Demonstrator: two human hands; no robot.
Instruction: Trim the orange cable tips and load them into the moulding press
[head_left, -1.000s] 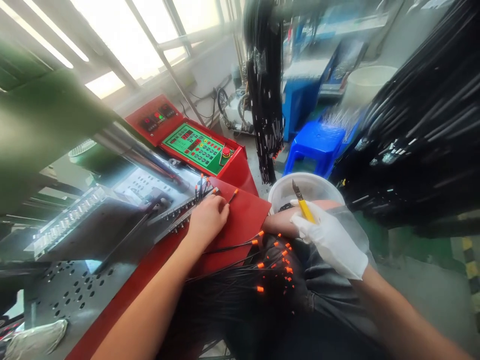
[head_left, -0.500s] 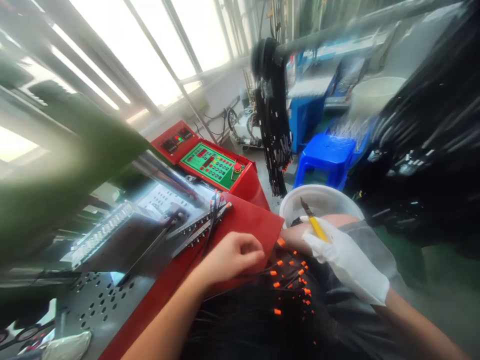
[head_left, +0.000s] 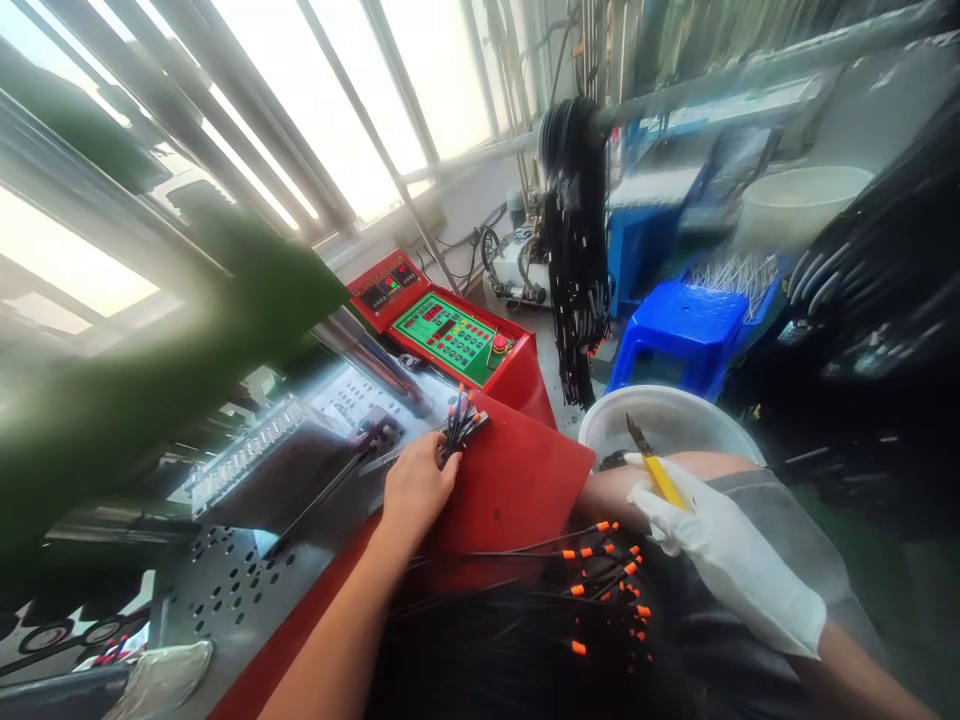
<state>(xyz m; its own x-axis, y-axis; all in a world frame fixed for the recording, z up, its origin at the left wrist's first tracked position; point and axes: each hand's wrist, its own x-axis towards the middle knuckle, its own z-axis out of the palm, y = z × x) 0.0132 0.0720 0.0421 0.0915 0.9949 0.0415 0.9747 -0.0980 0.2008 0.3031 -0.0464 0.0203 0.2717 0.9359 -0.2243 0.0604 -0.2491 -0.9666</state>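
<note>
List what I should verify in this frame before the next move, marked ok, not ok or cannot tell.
1. Left hand has hold of the cable bunch: ok, thumb and fingers close around it.
2. Right hand holds the yellow-handled cutters: ok.
3. Cutter tips apart from the cables in the left hand: ok, they point up in front of the white bucket.
4. Both hands gloved: not ok, only the right is.
5. Loose orange-tipped cables lined up: not ok, their ends are spread unevenly.
6. Cable bunch fully seated: cannot tell, the left hand hides part of it.
</note>
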